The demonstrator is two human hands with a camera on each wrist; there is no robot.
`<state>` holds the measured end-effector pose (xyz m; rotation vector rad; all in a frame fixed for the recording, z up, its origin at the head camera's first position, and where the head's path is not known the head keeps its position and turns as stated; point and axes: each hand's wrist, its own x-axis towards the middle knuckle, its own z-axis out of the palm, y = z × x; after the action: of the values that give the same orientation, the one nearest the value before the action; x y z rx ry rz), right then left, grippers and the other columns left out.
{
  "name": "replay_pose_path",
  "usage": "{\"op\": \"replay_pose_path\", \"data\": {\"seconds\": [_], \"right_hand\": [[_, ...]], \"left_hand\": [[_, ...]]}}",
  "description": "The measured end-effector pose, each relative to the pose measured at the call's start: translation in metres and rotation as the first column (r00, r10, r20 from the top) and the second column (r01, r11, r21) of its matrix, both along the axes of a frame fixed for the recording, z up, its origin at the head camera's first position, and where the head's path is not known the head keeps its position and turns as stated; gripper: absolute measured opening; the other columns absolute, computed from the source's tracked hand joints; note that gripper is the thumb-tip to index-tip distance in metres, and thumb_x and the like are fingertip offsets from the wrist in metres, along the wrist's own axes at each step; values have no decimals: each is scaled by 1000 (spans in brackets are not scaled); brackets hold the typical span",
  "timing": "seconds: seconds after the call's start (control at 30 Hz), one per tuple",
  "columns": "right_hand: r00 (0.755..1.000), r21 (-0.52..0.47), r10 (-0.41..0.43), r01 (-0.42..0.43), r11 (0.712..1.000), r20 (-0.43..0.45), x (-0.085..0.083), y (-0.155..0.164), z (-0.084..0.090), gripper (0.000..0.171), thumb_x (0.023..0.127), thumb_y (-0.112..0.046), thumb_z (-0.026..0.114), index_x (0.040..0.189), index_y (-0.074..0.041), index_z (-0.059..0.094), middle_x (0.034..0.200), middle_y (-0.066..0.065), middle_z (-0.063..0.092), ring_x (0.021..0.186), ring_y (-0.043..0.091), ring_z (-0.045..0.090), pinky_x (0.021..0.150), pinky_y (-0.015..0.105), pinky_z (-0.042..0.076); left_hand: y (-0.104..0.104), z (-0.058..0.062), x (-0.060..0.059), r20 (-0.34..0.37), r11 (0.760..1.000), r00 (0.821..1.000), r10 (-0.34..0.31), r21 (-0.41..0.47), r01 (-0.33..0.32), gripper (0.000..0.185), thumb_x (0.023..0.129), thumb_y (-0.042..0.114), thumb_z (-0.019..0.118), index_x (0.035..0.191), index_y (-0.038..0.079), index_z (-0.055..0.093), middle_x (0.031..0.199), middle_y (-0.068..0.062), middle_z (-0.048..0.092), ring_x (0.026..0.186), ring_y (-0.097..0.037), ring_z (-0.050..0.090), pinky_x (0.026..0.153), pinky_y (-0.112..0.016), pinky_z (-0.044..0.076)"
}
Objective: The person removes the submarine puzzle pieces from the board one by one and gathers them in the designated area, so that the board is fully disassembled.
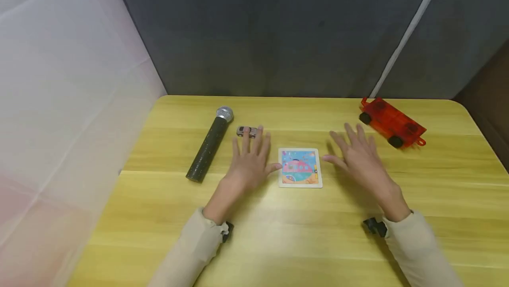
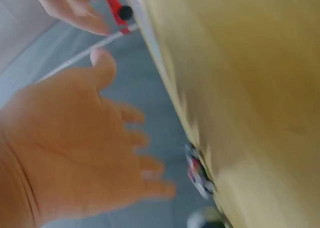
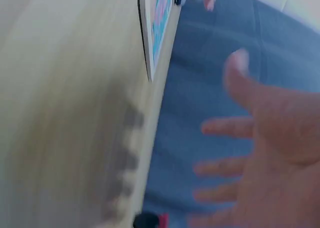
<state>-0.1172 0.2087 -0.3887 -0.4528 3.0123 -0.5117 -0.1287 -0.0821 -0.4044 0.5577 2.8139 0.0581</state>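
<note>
Picture tile (image 1: 299, 167) lies flat, right of the microphone (image 1: 208, 149). Left hand (image 1: 248, 167) nearer that microphone, right hand (image 1: 362, 163) farther; both spread wide, empty. From here, tile looks light, stiff, possibly slick: I'd pinch opposite edges.

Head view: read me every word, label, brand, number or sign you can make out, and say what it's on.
No readable text on anything.
White-bordered picture board: any lettering is too small to read.
Toy car: any markings are too small to read.
Microphone, red toy wagon: none visible.
</note>
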Motion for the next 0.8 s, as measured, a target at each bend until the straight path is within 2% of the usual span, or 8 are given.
{"op": "replay_pose_path", "data": {"seconds": [0.1,0.17,0.2,0.27,0.37,0.47,0.6,0.8], "right_hand": [[995,-56,99,-101,993,-30,-9,-16,-3,37,107,-18,73,138,1,73,144,30,63,134,49,61,110,67,52],[991,-63,131,-131,989,-5,-15,-26,-4,22,105,-7,73,125,-1,81,126,22,70,113,39,69,93,56,62],[991,-49,134,-133,990,15,-17,-31,-5,19,104,-3,73,121,-2,82,121,19,70,106,35,70,87,52,63],[990,-11,135,-135,991,48,-20,-37,-4,18,102,1,73,116,-2,84,116,16,69,99,30,69,80,48,63],[988,33,124,-127,991,95,-20,-44,-1,16,102,1,74,113,-2,85,115,16,69,96,27,66,77,47,63],[987,64,118,-125,990,107,-16,-46,2,16,101,1,73,112,-2,85,115,16,68,91,26,65,73,46,62],[988,90,116,-125,988,100,-10,-47,3,18,101,1,72,116,2,83,116,18,66,76,23,62,65,41,59],[991,7,116,-117,993,66,-10,-49,-6,12,100,7,70,109,3,76,120,21,63,75,23,60,62,38,56]], "left_hand": [[14,4,9,72,988,987,-143,60,139,85,115,61,38,178,14,7,185,-16,-6,170,-47,-6,137,-63,5],[26,6,17,126,973,967,-222,100,210,81,115,59,41,179,20,9,185,-17,-1,170,-46,-2,138,-58,9],[35,15,24,163,969,957,-239,102,224,78,116,54,44,179,21,13,185,-17,3,170,-46,2,138,-56,13],[45,13,31,171,961,946,-277,72,269,73,116,55,44,178,26,18,185,-17,9,170,-47,7,138,-54,18],[51,11,38,150,954,944,-293,-11,298,68,115,55,45,176,30,28,184,-16,15,170,-47,11,137,-52,22],[52,10,39,121,945,942,-313,-58,322,65,115,53,44,175,31,32,184,-16,17,170,-46,12,137,-51,23],[52,10,37,133,940,936,-325,-59,335,64,116,53,41,176,33,28,184,-16,13,170,-44,7,137,-51,21],[54,7,38,148,946,942,-302,-80,315,65,116,54,42,176,34,27,184,-19,10,170,-46,6,137,-50,21]]}}
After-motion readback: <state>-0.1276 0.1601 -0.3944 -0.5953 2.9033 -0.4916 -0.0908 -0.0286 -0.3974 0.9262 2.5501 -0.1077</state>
